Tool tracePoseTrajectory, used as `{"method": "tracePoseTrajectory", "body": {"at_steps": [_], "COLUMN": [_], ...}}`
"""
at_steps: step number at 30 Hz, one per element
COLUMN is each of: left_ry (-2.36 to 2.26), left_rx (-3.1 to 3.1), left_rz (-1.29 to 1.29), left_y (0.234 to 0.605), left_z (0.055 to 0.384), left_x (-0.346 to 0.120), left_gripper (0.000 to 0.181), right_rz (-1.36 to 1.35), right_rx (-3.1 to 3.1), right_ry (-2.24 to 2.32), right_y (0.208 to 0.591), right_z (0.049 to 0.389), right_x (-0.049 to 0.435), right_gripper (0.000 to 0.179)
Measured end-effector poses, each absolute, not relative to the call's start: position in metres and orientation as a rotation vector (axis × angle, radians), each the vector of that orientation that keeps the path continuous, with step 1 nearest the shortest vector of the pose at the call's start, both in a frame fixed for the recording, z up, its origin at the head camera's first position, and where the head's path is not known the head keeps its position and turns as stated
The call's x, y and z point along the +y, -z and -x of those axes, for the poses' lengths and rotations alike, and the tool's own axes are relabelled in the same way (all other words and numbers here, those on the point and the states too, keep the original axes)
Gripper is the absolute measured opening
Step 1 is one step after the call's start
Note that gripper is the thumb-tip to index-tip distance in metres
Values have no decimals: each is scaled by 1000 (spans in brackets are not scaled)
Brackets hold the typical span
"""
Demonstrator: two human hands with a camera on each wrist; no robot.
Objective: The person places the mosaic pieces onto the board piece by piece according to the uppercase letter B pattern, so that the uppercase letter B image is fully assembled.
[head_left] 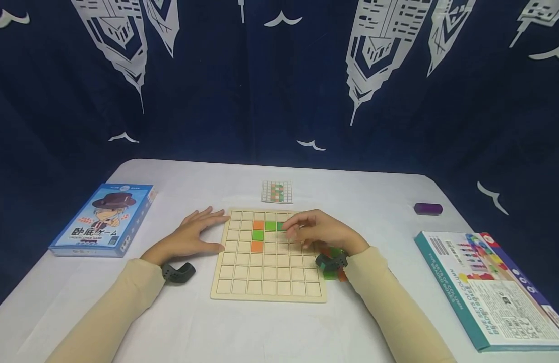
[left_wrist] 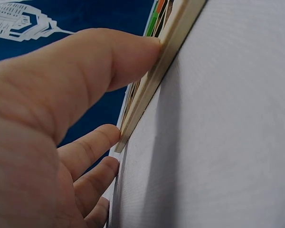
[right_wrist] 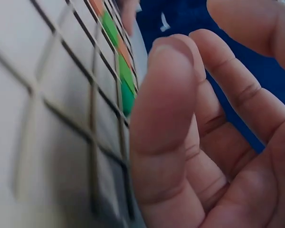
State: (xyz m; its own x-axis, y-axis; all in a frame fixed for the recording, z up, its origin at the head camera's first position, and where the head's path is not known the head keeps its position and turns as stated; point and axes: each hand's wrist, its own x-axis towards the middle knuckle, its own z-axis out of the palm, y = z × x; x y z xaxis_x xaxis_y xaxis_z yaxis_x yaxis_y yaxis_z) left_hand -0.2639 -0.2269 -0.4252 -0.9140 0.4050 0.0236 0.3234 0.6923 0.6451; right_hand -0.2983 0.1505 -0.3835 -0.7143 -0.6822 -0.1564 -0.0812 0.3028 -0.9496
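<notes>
A pale wooden grid board (head_left: 270,288) lies on the white table, with orange and green square tiles in its upper cells. My left hand (head_left: 188,238) touches the board's left edge with its thumb and index finger; the fingers look straight in the left wrist view. Over the board's upper right part is my right hand (head_left: 322,231), its fingertips beside a green tile (head_left: 280,226) at the right end of the tile row. In the right wrist view the thumb (right_wrist: 164,104) stands apart from the bent fingers, and no tile shows between them.
Loose green and orange tiles (head_left: 329,276) lie partly hidden under the right wrist. A small pattern card (head_left: 276,192) is behind the board. A blue game box (head_left: 102,220) is at left; a purple cylinder (head_left: 428,208) and a teal-edged box (head_left: 492,292) are at right.
</notes>
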Motion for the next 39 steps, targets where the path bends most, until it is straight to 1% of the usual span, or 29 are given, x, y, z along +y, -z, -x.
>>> {"method": "tracePoseTrajectory", "body": {"at_steps": [10, 19, 29, 39], "left_ry": [-1028, -1028, -1010, -1006], "left_rx": [2783, 2785, 2795, 2797], "left_rz": [-624, -626, -625, -624], "left_y": [425, 425, 425, 423], "left_z": [266, 264, 263, 262], "left_x": [-225, -224, -226, -225], "left_gripper": [89, 89, 88, 88], "right_rz": [526, 409, 362, 357], "right_rx": [2136, 2166, 2060, 2006], "right_ry": [1533, 1666, 1759, 1806], "right_y": [380, 382, 394, 401], "right_z": [317, 320, 320, 319], "right_x": [205, 249, 282, 294], "right_gripper": [36, 20, 26, 28]}}
